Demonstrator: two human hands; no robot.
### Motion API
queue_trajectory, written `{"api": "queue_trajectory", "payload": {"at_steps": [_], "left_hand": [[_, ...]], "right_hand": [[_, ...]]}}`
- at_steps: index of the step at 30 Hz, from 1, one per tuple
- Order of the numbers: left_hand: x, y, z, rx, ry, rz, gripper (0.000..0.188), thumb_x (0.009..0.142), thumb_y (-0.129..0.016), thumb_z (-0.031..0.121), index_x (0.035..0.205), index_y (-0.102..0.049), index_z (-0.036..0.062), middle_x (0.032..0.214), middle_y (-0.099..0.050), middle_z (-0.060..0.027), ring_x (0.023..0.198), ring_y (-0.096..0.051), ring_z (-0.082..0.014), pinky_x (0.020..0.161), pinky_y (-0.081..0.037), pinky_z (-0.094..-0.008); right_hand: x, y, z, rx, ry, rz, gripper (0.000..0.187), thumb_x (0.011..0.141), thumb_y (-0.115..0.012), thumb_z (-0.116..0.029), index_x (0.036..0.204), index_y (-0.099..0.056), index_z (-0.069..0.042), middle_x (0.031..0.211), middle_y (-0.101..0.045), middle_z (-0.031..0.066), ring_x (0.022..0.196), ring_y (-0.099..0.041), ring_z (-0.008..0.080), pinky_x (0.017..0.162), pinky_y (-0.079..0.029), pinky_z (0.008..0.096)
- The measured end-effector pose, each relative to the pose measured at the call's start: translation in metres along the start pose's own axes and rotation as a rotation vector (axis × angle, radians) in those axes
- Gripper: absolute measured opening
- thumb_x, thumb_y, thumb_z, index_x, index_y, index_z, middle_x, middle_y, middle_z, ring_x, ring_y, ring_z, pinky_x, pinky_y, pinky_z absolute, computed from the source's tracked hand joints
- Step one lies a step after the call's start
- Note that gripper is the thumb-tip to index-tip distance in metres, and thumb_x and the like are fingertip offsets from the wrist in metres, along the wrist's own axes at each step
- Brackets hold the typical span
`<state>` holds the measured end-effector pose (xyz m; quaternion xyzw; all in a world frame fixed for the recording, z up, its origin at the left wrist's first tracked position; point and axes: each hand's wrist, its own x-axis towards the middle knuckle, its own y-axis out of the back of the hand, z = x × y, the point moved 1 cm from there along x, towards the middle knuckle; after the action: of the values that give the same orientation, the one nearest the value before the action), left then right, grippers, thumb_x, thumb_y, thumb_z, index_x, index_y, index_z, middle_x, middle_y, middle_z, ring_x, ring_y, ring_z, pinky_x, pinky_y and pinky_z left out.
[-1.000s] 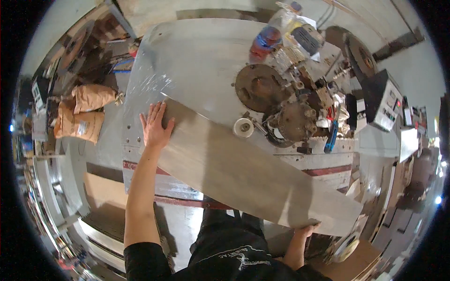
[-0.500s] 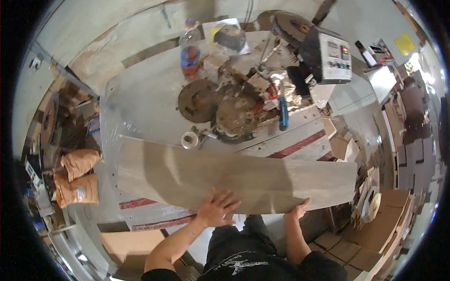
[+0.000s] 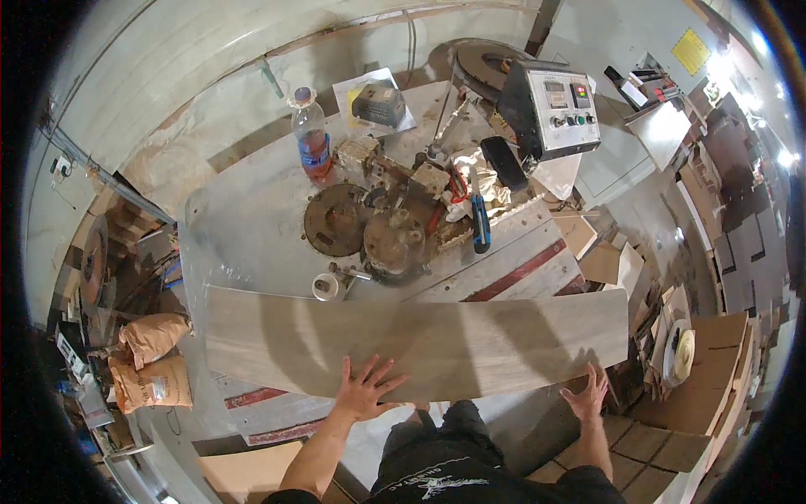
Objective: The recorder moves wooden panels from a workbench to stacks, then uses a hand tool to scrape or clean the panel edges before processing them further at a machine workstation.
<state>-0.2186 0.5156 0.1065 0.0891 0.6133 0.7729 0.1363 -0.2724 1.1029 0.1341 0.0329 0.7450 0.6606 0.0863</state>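
A long wooden board (image 3: 420,336) with a pale grey-brown face lies across the near side of the table. My left hand (image 3: 366,391) rests with spread fingers on the board's near edge, left of its middle. Off the near edge, toward the board's right end, my right hand (image 3: 588,393) is apart from the wood or barely at it, its fingers spread and nothing held. Beyond the board stand round machine plates (image 3: 336,220) and a small white roll (image 3: 327,286).
Farther back on the table are a bottle (image 3: 311,139), a grey box (image 3: 379,104), a blue-handled knife (image 3: 480,225) and a control box (image 3: 554,113). Brown paper sacks (image 3: 155,382) stand at left. Cardboard boxes (image 3: 697,361) and a tape roll (image 3: 684,354) are at right.
My right hand has let go of the board's near edge and moved right, fingers opening. My left hand stays on the board. The view has shifted slightly.
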Motion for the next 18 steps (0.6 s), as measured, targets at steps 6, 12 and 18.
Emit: {"api": "queue_trajectory", "payload": {"at_steps": [6, 12, 18], "left_hand": [[-0.011, 0.012, -0.019, 0.029, -0.02, -0.068, 0.07, 0.079, -0.061, 0.077, 0.142, -0.054, 0.0477, 0.163, -0.035, 0.0054, 0.153, -0.023, -0.0257, 0.118, -0.003, -0.0745], [-0.03, 0.014, -0.043, 0.832, -0.177, -0.116, 0.072, 0.085, -0.049, 0.077, 0.148, -0.046, 0.0429, 0.164, -0.032, 0.0045, 0.154, -0.022, -0.0257, 0.119, -0.006, -0.0708], [-0.038, 0.015, -0.069, 0.823, -0.241, -0.219, 0.077, 0.096, -0.024, 0.078, 0.159, -0.03, 0.0346, 0.169, -0.023, 0.0011, 0.156, -0.017, -0.0274, 0.119, -0.01, -0.0682]], "right_hand": [[0.037, 0.007, 0.074, -0.175, -0.164, -0.087, 0.124, 0.052, -0.095, -0.049, 0.158, -0.033, -0.026, 0.165, -0.019, 0.0185, 0.147, -0.025, 0.0478, 0.117, -0.032, 0.0601], [0.052, 0.0, 0.087, 0.058, -0.047, -0.242, 0.139, 0.044, -0.096, -0.056, 0.161, -0.025, -0.029, 0.166, -0.016, 0.0202, 0.148, -0.024, 0.047, 0.116, -0.031, 0.0621], [0.048, 0.001, 0.067, -0.173, -0.065, -0.204, 0.146, 0.04, -0.089, -0.074, 0.163, -0.023, -0.031, 0.164, -0.022, 0.0246, 0.146, -0.031, 0.0486, 0.112, -0.031, 0.0645]]}}
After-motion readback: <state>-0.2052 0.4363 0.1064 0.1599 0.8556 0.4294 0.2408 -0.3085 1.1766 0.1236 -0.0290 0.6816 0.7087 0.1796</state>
